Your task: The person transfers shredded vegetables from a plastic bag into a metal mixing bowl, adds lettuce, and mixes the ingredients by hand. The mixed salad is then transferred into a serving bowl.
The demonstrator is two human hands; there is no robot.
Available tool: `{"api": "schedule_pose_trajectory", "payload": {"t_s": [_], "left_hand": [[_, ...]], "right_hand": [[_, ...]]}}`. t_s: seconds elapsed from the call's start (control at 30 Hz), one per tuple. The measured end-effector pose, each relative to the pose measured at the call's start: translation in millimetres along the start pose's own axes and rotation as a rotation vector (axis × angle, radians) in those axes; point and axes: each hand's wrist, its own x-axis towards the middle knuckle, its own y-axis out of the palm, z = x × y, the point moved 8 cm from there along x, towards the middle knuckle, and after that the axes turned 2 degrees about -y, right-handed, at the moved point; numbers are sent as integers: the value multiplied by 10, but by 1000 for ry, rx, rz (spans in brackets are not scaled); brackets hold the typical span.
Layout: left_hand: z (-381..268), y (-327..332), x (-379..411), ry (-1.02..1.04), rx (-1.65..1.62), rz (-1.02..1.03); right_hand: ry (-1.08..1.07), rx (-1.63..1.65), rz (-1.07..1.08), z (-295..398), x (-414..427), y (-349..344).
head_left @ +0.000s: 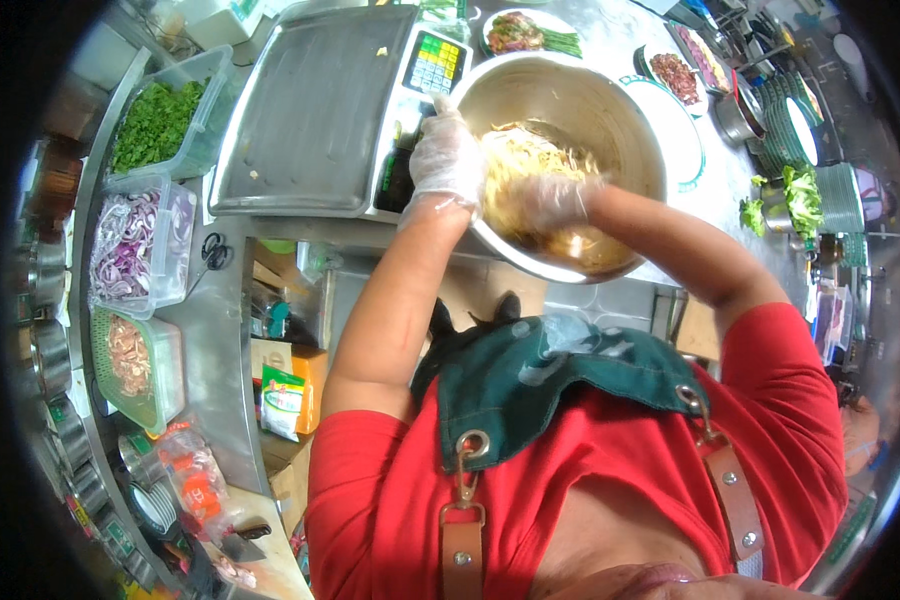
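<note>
A large stainless steel mixing bowl (607,97) is tilted towards me at the counter's edge. Pale shredded food (529,154) with some darker strips lies in it, over brownish liquid at the bottom. My left hand (446,157), in a clear plastic glove, grips the bowl's left rim with the thumb up. Inside the bowl is my right hand (559,199), also gloved and blurred by motion, in among the shreds; its fingers are partly hidden by them, so its grip cannot be made out.
A digital scale (307,112) stands left of the bowl. Farther left are tubs of chopped greens (157,124), sliced red onion (124,247) and pale meat (129,356), with scissors (211,255) nearby. Plates of meat (675,79) and stacked plates (787,135) stand at right.
</note>
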Motion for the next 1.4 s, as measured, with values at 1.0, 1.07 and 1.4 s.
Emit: {"api": "schedule_pose_trajectory", "payload": {"t_s": [1.0, 1.07, 1.4], "left_hand": [[-46, 34, -11, 37, 62, -48], [123, 41, 1, -10, 58, -46], [-55, -17, -28, -27, -37, -6]], "right_hand": [[314, -477, 24, -1314, -59, 135], [429, -25, 48, -430, -199, 57], [594, -262, -154, -1408, -227, -109]]}}
